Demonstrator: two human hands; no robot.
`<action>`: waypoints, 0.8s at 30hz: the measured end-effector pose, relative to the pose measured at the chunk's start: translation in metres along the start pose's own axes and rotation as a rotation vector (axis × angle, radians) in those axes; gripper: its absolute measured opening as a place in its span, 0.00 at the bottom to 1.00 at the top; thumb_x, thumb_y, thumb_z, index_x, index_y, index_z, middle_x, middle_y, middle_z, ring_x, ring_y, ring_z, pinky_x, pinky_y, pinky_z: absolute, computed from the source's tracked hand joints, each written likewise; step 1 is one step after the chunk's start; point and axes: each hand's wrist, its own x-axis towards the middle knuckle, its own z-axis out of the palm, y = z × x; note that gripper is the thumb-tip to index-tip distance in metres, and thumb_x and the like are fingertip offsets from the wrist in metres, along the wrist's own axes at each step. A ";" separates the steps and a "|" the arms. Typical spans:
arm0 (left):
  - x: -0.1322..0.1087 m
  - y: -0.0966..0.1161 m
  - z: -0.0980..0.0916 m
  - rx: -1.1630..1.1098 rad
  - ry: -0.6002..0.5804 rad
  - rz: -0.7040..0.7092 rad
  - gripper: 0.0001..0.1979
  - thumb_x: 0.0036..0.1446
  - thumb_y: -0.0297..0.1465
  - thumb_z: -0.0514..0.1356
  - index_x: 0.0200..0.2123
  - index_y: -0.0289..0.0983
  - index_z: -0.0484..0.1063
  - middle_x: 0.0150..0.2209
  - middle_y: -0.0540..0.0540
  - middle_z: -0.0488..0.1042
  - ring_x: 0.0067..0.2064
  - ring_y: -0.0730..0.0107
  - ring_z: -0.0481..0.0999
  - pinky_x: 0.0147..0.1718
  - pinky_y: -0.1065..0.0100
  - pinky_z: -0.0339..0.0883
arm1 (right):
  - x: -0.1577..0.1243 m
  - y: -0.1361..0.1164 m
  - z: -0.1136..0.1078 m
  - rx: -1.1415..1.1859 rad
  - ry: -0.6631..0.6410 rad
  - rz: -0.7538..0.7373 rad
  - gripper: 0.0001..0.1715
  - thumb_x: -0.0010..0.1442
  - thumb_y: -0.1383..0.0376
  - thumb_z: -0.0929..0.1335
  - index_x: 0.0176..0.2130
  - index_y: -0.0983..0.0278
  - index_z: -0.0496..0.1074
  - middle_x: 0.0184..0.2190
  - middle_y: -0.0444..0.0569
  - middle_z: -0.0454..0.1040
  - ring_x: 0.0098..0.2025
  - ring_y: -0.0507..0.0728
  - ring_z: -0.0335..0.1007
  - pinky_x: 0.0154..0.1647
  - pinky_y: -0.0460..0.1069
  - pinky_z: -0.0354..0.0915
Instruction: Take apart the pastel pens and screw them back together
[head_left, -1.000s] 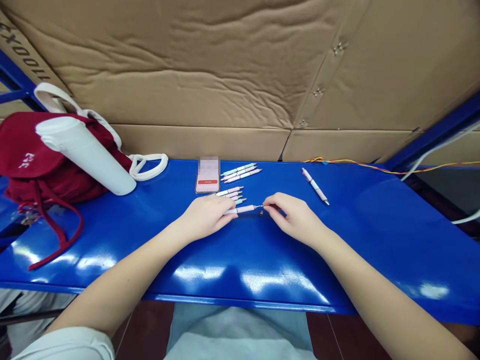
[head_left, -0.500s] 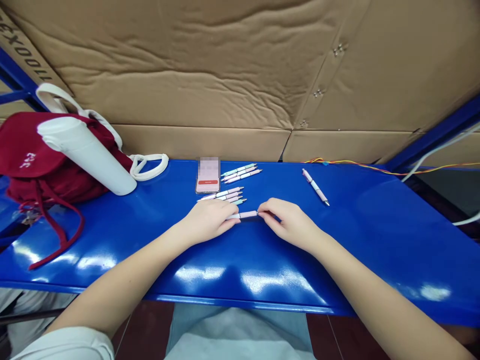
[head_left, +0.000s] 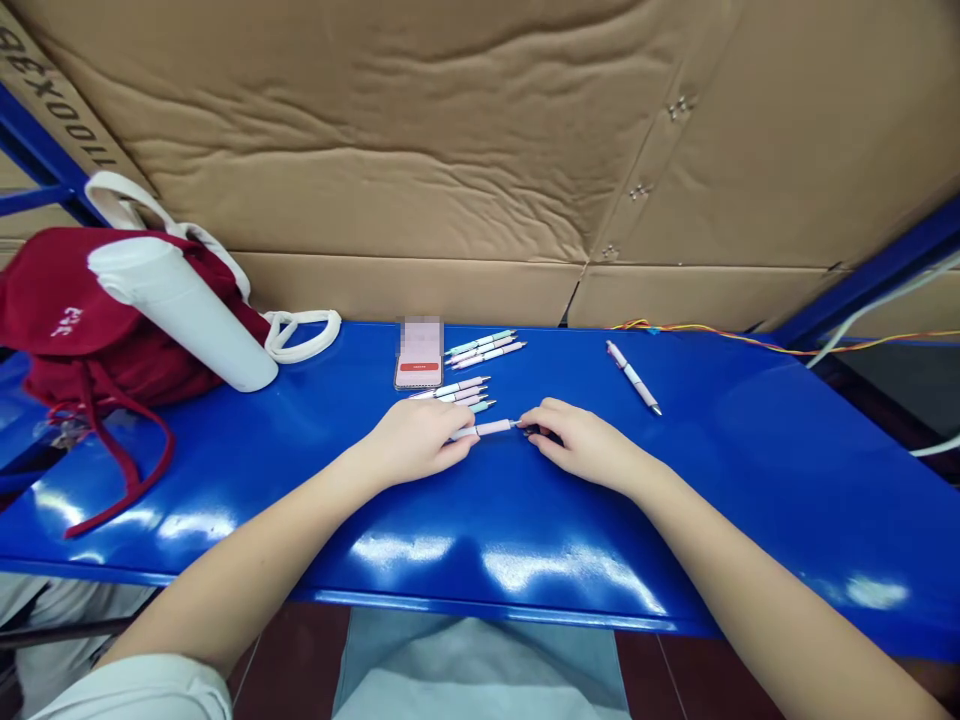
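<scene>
A pink-barrelled pen (head_left: 484, 429) lies level just above the blue table, its left end under the fingers of my left hand (head_left: 416, 441). My right hand (head_left: 586, 447) pinches the pen's right end, where a small dark part (head_left: 532, 431) shows beneath the fingers. Just beyond my left hand lie several pastel pens (head_left: 450, 391). Neither hand touches them. Farther back is a group of several more pens (head_left: 485, 345).
A phone (head_left: 418, 357) lies on the blue metal table (head_left: 712, 480), and a single white pen (head_left: 634, 377) lies to the right. A red bag (head_left: 82, 320) and white bottle (head_left: 184, 315) stand at the left. Coloured wires (head_left: 705, 337) run along the back edge against cardboard (head_left: 390, 200).
My right hand has lowered from above the pen's end and closed around it. The thin metal tip seen earlier is now hidden. My left hand stays on the pen.
</scene>
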 end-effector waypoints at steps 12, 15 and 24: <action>0.000 -0.002 -0.004 0.008 0.023 0.001 0.11 0.61 0.36 0.51 0.33 0.38 0.70 0.33 0.48 0.75 0.35 0.69 0.74 0.30 0.72 0.62 | 0.002 -0.013 0.001 0.361 0.186 0.079 0.08 0.57 0.64 0.64 0.39 0.62 0.67 0.30 0.45 0.71 0.28 0.51 0.68 0.30 0.47 0.66; 0.000 -0.002 -0.003 0.000 0.021 0.008 0.11 0.61 0.36 0.51 0.34 0.38 0.70 0.34 0.48 0.76 0.36 0.69 0.74 0.32 0.72 0.63 | 0.003 -0.016 0.002 0.404 0.190 0.086 0.05 0.55 0.63 0.66 0.35 0.62 0.67 0.27 0.44 0.70 0.27 0.51 0.67 0.28 0.47 0.66; 0.000 -0.002 -0.002 -0.023 0.009 0.025 0.12 0.62 0.36 0.50 0.35 0.38 0.70 0.34 0.49 0.76 0.36 0.69 0.74 0.31 0.72 0.63 | 0.002 -0.020 0.000 0.338 0.214 0.005 0.03 0.57 0.65 0.66 0.33 0.62 0.69 0.29 0.45 0.70 0.28 0.51 0.66 0.30 0.47 0.65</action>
